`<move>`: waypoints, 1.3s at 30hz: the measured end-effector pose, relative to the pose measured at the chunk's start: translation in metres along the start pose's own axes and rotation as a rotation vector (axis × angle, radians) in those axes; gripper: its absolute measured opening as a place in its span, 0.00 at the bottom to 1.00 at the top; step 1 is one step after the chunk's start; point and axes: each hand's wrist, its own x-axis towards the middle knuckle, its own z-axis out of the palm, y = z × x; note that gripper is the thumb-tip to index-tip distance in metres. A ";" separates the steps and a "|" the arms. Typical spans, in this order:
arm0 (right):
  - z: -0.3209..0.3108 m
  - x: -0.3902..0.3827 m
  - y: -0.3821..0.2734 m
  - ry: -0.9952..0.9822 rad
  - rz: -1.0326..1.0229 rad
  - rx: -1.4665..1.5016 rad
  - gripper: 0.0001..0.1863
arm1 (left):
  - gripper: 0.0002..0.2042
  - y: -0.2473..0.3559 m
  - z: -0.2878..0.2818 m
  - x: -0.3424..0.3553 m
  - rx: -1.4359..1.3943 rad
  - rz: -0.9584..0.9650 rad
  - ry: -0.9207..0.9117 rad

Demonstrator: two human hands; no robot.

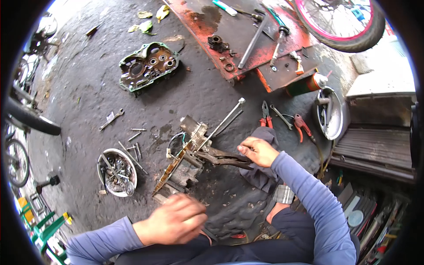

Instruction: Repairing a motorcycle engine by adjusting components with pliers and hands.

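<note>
The right hand [258, 151] has its fingers wrapped tight around the handles of locking pliers [223, 157] clamped onto the engine part [185, 163] on the oily floor [88, 88]. The left hand [174, 219], blurred and loosely curled, holds nothing I can make out. If the pliers slip off the greasy metal, the knuckles could strike the casing

1. We note both forearms in long blue-grey sleeves reaching the wrists.
2. Left hand [173, 219] and right hand [257, 150] bare, no gloves.
3. Legs in dark trousers; checked cuff at one knee.
</note>
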 end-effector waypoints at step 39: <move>-0.002 -0.060 0.055 -0.546 0.414 0.779 0.34 | 0.20 0.055 0.165 0.182 -0.948 -0.777 0.599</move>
